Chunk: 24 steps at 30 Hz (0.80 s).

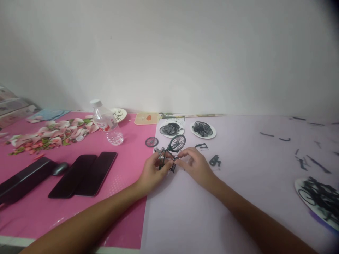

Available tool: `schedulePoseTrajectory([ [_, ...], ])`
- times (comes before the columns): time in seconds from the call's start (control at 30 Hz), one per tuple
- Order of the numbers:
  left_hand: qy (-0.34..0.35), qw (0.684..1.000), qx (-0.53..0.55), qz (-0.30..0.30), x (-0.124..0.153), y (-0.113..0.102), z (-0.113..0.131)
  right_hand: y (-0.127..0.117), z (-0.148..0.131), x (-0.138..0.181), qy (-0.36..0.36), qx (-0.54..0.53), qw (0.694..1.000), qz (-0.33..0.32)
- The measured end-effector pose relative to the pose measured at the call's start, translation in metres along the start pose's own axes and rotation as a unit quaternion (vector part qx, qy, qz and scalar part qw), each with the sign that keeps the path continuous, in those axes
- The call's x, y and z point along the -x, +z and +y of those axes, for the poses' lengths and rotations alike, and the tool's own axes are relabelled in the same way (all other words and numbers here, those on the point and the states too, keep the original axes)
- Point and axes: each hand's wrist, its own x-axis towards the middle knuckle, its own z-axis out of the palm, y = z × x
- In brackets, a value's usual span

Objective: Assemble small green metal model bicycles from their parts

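A dark miniature bicycle (166,152) with one spoked wheel (177,143) fitted is tilted between my hands, that wheel pointing up and away. My left hand (156,171) is closed around its frame from the left. From the right, my right hand (195,164) pinches at the lower part of the frame; any small piece between its fingertips is too small to make out. A loose spoked wheel (152,141) lies left of the bicycle. Close by on the right lie a thin black frame part (201,146) and a small black part (215,161).
Behind my hands stand a white plate of wheels (162,134) and another plate of black parts (214,134). A water bottle (107,123), two phones (96,174) and petal-like pieces (57,134) are on the left. Far right is a plate of bicycle parts (299,183).
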Motion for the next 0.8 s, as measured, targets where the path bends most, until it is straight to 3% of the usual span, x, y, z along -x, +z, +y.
schedulePoseTrajectory([
  [0.4,0.006,0.999,-0.051,0.010,-0.0025,-0.0003,0.0007,0.0035,-0.0097,0.0022,0.074,-0.090,0.993,-0.025],
  [0.8,0.014,0.999,-0.006,-0.040,-0.0024,-0.0004,-0.0078,0.0047,-0.0086,0.0016,0.073,-0.115,0.990,-0.027],
])
